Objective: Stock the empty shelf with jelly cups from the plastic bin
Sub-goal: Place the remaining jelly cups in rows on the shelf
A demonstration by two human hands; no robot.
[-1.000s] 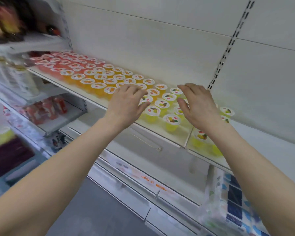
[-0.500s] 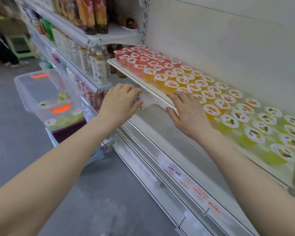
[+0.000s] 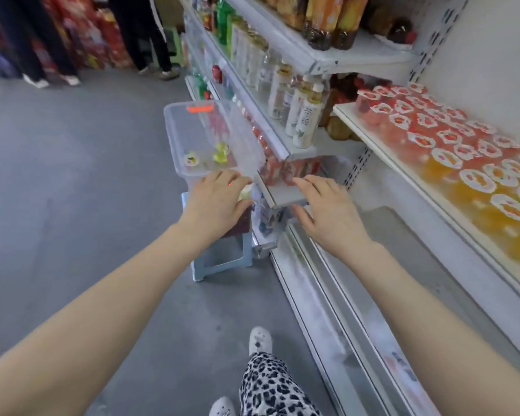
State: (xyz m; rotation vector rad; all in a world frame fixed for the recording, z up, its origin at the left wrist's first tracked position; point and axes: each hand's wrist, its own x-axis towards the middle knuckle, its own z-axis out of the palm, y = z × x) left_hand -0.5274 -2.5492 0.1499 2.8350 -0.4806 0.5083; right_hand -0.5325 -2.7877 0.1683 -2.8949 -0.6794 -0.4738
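Note:
A clear plastic bin (image 3: 180, 130) with orange latches stands on a pale blue stool (image 3: 222, 259) in the aisle. Two or three jelly cups (image 3: 219, 154) lie on its floor. My left hand (image 3: 219, 199) hovers at the bin's near edge, fingers relaxed and empty. My right hand (image 3: 327, 211) floats beside it in front of the lower shelf end, fingers straight, holding nothing. On the right, the white shelf (image 3: 382, 154) carries rows of red and orange jelly cups (image 3: 451, 148).
Bottled drinks (image 3: 300, 115) fill the shelves behind the bin. Lower shelf rails (image 3: 327, 295) run along the right. Two people's legs (image 3: 144, 34) stand far down the grey aisle. My own patterned trouser leg and slippers (image 3: 260, 343) are at the bottom.
My view has swung left from the stocked shelf to the bin. Both hands left the jelly cups and moved toward the bin's near edge, still empty.

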